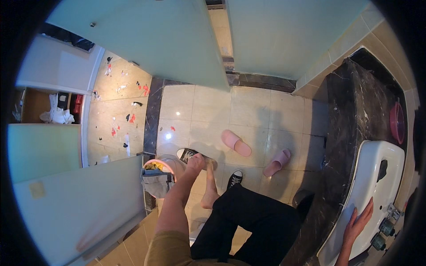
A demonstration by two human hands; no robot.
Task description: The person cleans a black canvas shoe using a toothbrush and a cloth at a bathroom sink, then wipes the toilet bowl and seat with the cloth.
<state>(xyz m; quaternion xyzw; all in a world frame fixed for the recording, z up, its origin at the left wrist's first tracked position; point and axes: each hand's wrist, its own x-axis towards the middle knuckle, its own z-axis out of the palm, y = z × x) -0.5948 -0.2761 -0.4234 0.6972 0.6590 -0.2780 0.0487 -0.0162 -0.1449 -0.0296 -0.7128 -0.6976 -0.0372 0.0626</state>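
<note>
My left hand [196,162] grips a black-and-white canvas sneaker [187,155] beside my bare, raised foot [210,163]. The hand hides part of the shoe. My right hand [360,221] rests on the white washbasin [362,186] with its fingers spread, holding nothing. A second black sneaker [235,178] shows on the tiled floor below my black trouser leg. Two pink slippers lie ahead of me, one [236,143] near the middle and the other [278,162] further right.
A pink-rimmed bin [156,162] with grey cloth over its side stands at left. Frosted glass doors [159,40] border the floor. Red and black scraps [132,118] litter the floor beyond the dark sill. A dark marble counter [342,109] holds a pink basin [397,123].
</note>
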